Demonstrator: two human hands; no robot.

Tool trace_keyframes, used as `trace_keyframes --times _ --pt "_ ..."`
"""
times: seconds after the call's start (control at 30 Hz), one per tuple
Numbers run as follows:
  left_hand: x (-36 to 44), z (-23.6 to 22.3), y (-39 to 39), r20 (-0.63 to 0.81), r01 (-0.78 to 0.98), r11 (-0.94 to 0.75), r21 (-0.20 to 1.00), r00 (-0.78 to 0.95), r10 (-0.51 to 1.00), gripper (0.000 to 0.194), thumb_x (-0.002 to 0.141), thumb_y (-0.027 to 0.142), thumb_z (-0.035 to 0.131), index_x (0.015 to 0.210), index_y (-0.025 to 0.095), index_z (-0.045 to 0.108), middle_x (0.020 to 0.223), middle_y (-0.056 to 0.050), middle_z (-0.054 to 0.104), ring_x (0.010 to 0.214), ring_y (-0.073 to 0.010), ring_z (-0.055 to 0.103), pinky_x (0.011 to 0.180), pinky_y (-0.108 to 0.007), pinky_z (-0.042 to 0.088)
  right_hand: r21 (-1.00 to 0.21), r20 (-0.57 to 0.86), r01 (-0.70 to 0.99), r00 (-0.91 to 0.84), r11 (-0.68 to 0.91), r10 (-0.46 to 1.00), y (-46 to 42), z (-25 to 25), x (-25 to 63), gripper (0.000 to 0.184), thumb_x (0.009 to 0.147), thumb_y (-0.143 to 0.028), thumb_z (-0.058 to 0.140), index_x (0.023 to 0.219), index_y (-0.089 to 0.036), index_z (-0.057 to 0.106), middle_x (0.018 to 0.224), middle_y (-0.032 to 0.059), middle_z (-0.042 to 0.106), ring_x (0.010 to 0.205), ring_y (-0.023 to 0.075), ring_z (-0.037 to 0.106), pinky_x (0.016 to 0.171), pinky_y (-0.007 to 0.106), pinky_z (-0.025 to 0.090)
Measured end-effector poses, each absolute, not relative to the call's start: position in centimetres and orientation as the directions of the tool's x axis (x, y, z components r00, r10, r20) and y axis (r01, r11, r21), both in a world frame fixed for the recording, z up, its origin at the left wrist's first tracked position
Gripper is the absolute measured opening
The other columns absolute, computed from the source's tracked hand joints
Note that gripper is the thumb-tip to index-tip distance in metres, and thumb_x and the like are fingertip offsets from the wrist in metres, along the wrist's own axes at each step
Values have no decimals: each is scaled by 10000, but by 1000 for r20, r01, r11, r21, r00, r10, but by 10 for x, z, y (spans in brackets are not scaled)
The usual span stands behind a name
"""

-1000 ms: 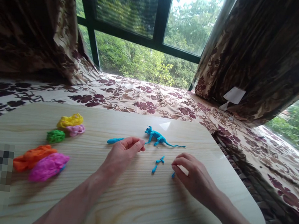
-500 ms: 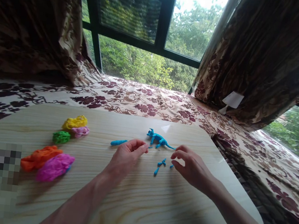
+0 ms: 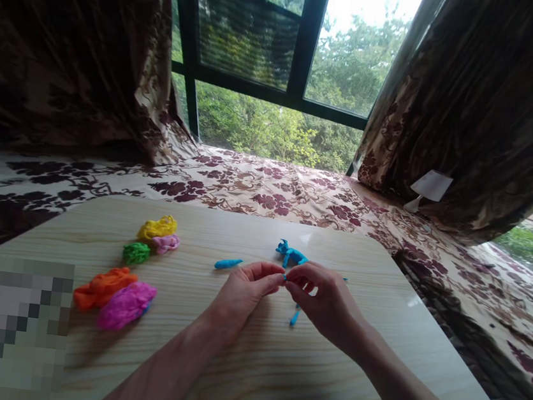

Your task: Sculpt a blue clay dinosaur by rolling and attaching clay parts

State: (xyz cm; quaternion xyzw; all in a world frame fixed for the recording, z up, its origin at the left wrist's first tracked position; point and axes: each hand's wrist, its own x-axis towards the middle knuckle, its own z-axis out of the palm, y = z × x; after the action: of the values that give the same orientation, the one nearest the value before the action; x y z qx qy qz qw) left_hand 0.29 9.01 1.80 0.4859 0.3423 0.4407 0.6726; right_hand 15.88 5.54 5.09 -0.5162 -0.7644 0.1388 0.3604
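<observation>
Left hand [image 3: 251, 288]: thumb and forefinger pinched, closed on a small blue bit [image 3: 285, 277]. Right hand [image 3: 326, 290]: thumb and forefinger likewise drawn together at the same bit, which both appear to grip; its exact shape is hidden by the fingertips. The two-handed pinch probably serves to steady so slight a piece. Bit is held above the table [image 3: 247, 371], midway between the hands, where both reach it easily.

Blue figure [image 3: 292, 254] stands just beyond, partly covered by the right hand, presumably kept close for reference. Blue peg [image 3: 294, 319] lies below the right fingers. Blue roll [image 3: 228, 264] rests beside the left hand, untouched. Coloured lumps [image 3: 127, 306] sit well apart at left, seemingly to leave working room.
</observation>
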Motion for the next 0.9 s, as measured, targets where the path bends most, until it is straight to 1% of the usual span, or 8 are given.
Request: trace_keyframes --times 0.13,0.27,0.4,0.53,0.6,0.7,0.77,0.9 --pt "4 22 87 -59 -211 147 967 373 926 222 686 344 656 835 182 689 846 -46 691 819 -151 594 803 -276 432 -633 418 663 -141 399 898 58 49 159 88 804 -204 555 802 -199 643 690 -3 628 614 115 567 588 229 451" --pt "4 21 88 -56 -226 151 962 379 924 223 687 342 659 845 188 690 811 -37 684 826 -158 595 808 -291 438 -661 469 590 -156 463 869 57 51 158 138 819 -170 524 869 -195 650 784 22 633 684 123 583 625 233 466" --pt "3 19 88 -76 -283 203 937 404 911 194 695 321 661 834 188 686 845 -39 680 856 -158 592 838 -298 433 -628 522 558 -215 543 825 57 49 157 218 813 -138 522 973 -217 646 904 44 603 762 130 574 674 254 476" --pt "4 21 85 -90 -280 223 934 419 903 192 710 338 640 824 193 693 859 -43 685 858 -161 591 830 -294 437 -549 550 601 -264 581 793 56 50 157 224 823 -170 525 1007 -226 640 923 56 583 808 144 565 686 270 470" --pt "4 25 84 -68 -222 173 960 412 908 217 726 366 610 820 191 698 860 -48 688 862 -171 590 818 -291 436 -514 532 643 -281 568 799 51 53 162 211 848 -183 497 998 -227 639 918 54 593 789 138 568 680 265 463" --pt "2 30 83 7 -54 10 999 316 949 257 740 398 573 824 190 699 838 -36 689 839 -178 586 776 -272 428 -493 459 705 -287 509 841 33 55 179 192 862 -175 474 967 -218 629 897 47 613 766 138 575 688 264 454" --pt "2 32 83 58 76 -78 994 241 969 269 741 409 560 829 193 694 787 -15 680 749 -167 581 679 -252 423 -504 403 735 -264 454 876 16 52 195 170 851 -151 475 926 -210 616 867 41 615 763 142 573 693 266 452" --pt "5 31 84 87 228 -128 965 182 979 263 743 405 538 773 189 685 683 9 646 593 -143 533 534 -240 369 -563 273 752 -225 344 936 -15 39 220 158 826 -108 477 889 -209 580 822 20 602 741 139 562 682 263 450"
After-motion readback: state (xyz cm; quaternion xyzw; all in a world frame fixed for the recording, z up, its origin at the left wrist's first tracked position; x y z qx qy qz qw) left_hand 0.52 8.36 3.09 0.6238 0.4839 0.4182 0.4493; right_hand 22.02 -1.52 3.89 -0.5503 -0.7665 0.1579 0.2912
